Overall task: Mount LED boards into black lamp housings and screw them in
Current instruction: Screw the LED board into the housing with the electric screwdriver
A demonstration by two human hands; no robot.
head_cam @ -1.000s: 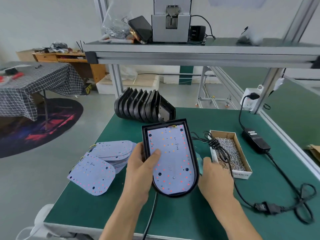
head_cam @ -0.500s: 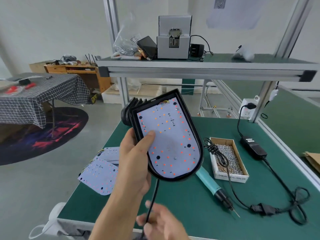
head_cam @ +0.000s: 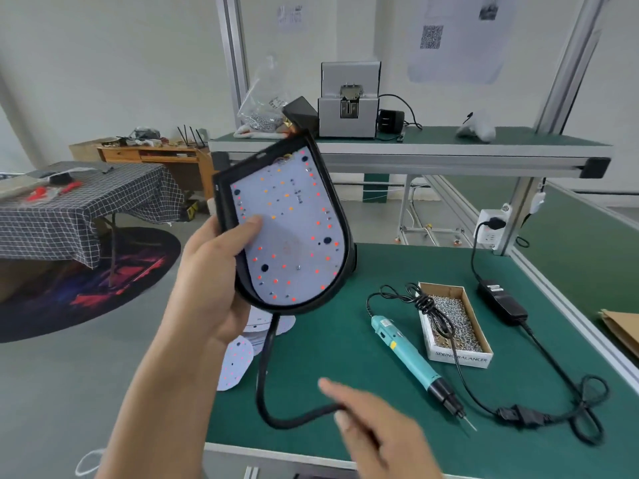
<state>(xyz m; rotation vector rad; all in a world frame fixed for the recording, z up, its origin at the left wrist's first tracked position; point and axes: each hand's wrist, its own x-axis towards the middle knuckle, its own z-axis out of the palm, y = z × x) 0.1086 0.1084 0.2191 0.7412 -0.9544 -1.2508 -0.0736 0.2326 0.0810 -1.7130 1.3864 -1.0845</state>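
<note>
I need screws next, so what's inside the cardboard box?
The box holds loose silver screws. The screwdriver's coiled cord lies across them, hiding some; the bottom can't be seen.

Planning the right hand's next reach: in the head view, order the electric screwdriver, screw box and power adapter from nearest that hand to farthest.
From the right hand:
1. Electric screwdriver, just to its right on the mat.
2. Screw box, beyond the screwdriver.
3. Power adapter, farther right, near the table's edge.

1 head-worn wide-angle view looks forward and down, close over the green bench (head_cam: 345, 340).
</note>
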